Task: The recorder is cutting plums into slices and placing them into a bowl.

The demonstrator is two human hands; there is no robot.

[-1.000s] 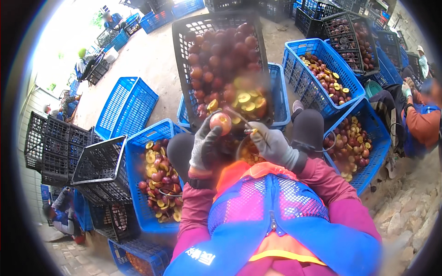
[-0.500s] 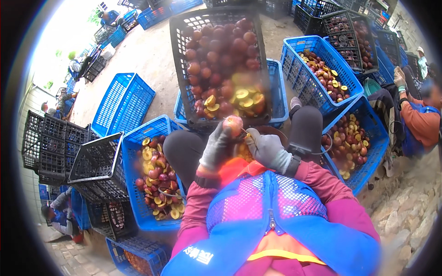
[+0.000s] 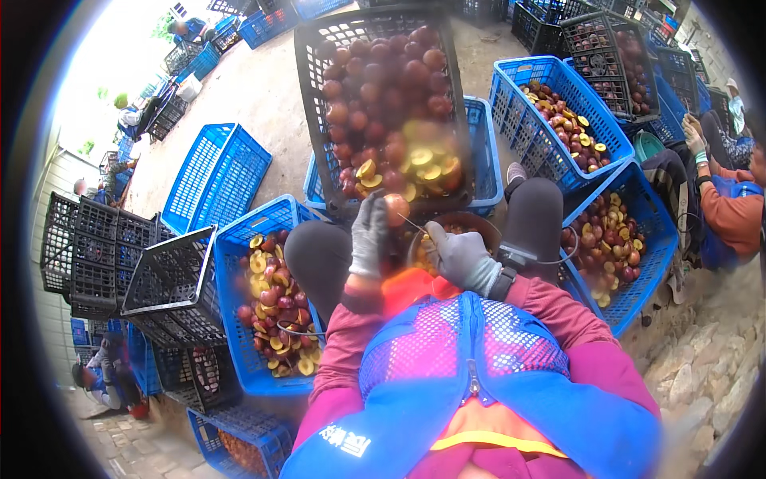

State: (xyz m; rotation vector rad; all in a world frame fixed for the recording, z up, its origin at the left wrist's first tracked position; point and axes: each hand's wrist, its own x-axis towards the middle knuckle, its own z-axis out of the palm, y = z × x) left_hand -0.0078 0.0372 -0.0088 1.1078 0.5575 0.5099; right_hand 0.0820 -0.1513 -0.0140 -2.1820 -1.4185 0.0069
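Note:
My left hand [image 3: 369, 238], in a grey glove, is closed around a reddish plum [image 3: 396, 209] in front of my lap. In my right hand [image 3: 464, 259], also gloved, is a small knife [image 3: 412, 224]; its thin blade points up and left toward the plum. Whether the tip touches the fruit I cannot tell. Beneath the hands, between my knees, a round brown bowl [image 3: 488, 229] holds orange bits, partly hidden by my right hand. Just beyond, a tilted black crate [image 3: 306, 88] holds whole plums [image 3: 375, 100] and several yellow-fleshed cut halves [image 3: 427, 165].
Blue crates of cut plums stand by my left leg [image 3: 231, 335], by my right leg [image 3: 666, 239] and farther right [image 3: 503, 96]. Another blue crate [image 3: 215, 172] and stacked black crates [image 3: 96, 247] are at left. A person in an orange sleeve [image 3: 726, 209] sits at right.
The plum has moved slightly left and up, and my left hand has turned more upright. My right hand has drawn a little apart from it, so the knife blade now shows.

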